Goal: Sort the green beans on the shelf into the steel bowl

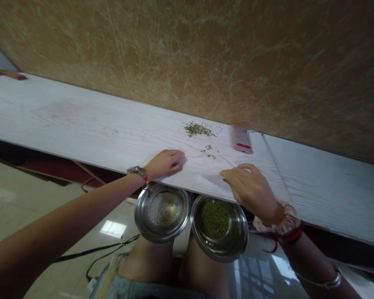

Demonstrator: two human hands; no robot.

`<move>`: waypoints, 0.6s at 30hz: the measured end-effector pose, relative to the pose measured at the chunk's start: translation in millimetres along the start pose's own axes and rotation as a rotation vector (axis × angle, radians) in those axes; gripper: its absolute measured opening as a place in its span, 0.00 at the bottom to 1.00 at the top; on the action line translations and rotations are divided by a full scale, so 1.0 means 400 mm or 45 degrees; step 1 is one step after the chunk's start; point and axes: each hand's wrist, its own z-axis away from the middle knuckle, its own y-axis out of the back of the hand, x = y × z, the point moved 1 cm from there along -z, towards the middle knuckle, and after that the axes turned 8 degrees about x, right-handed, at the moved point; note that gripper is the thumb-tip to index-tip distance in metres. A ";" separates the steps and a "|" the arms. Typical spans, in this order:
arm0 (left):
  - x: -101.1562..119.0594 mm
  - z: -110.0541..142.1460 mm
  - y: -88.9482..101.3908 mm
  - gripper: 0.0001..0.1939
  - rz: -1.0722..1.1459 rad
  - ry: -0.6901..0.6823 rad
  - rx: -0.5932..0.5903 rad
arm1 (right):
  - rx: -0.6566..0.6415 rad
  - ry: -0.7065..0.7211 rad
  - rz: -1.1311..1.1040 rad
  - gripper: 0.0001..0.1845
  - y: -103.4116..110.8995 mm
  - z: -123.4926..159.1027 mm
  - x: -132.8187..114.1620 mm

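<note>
Fingers of the left hand bend softly with the thumb apart, and it rests on the white tabletop, with nothing in it that I can see. The right hand has its thumb and fingertips close together by a thin, pale thing, but I cannot tell if it is pinching it. Past them, little green beans lie in a pile by the wall, with a few loose ones nearer. They look light, hard and smooth, and may roll, so a soft pinch on their sides should hold them best. A phone lies to their right. Below the tabletop's edge, the left metal bowl has pale bits, and the right metal bowl has more green beans.
</note>
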 end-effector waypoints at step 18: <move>0.000 -0.001 0.001 0.16 0.007 -0.020 0.004 | 0.017 -0.012 -0.154 0.11 0.021 0.022 0.001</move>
